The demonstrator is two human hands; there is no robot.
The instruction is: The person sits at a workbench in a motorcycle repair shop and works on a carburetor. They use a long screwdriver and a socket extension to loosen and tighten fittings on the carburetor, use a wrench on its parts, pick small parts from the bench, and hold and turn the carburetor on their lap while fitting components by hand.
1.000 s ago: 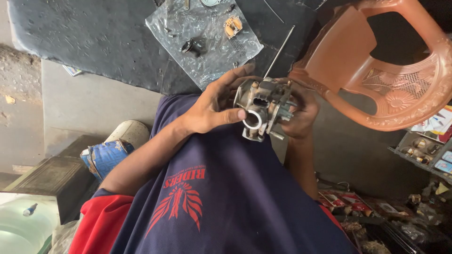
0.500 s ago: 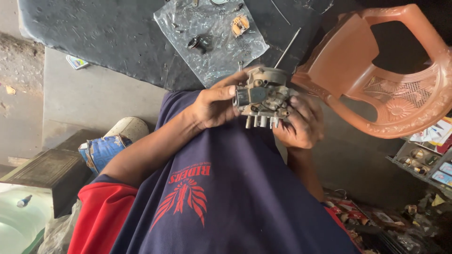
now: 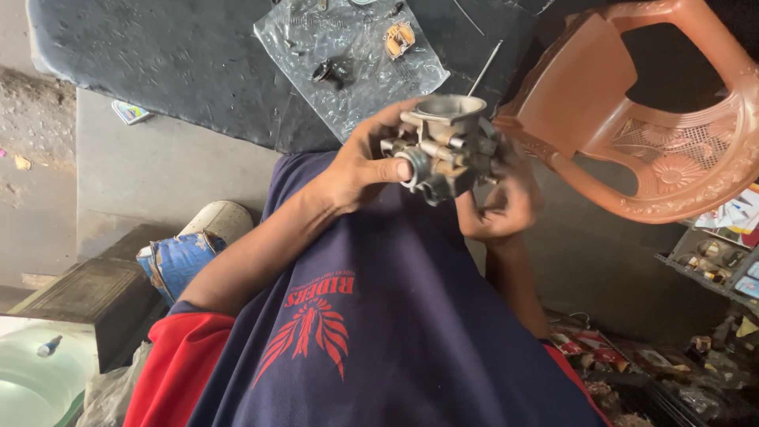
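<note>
Though slightly tilted, carburetor (image 3: 447, 146) mouth forward.

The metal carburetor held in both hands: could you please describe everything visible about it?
The carburetor is a grimy grey cast-metal block with a round open bore on top, brass-coloured fittings and a ringed port facing the camera. It is held up in front of the chest, tilted. The left hand grips its near side, thumb by the port; the right hand supports it from behind and below.
</note>
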